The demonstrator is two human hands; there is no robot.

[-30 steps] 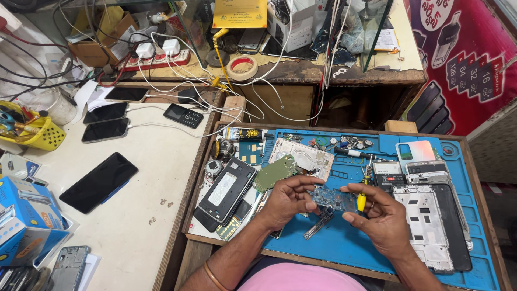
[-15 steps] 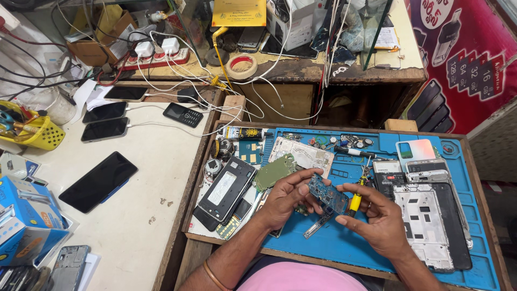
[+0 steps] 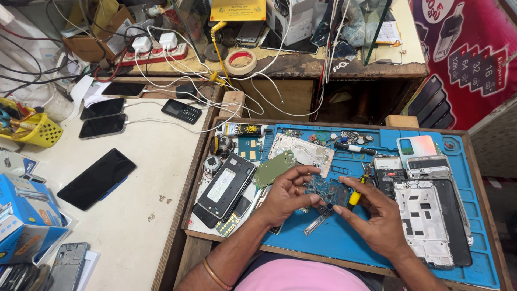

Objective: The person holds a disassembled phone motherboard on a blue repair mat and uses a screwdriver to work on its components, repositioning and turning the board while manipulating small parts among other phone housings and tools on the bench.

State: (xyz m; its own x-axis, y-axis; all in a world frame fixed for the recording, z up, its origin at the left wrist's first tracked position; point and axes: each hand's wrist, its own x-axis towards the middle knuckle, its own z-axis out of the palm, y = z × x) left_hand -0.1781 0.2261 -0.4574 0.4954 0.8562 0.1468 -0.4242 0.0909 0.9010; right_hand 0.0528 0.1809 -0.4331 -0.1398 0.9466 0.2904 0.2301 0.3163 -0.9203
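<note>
Your right hand has slid lower right since a second ago, fingers spread beside the yellow-handled screwdriver. Your left hand pinches the blue circuit board mid-frame above the blue mat; you look mid-inspection, so regrip the tool.

Both hands meet over the blue work mat: the left hand grips a blue circuit board by its left edge, the right hand touches its right edge (a yellow-handled tool lies under the fingers). An opened phone frame rests near the mat's right edge.
</note>
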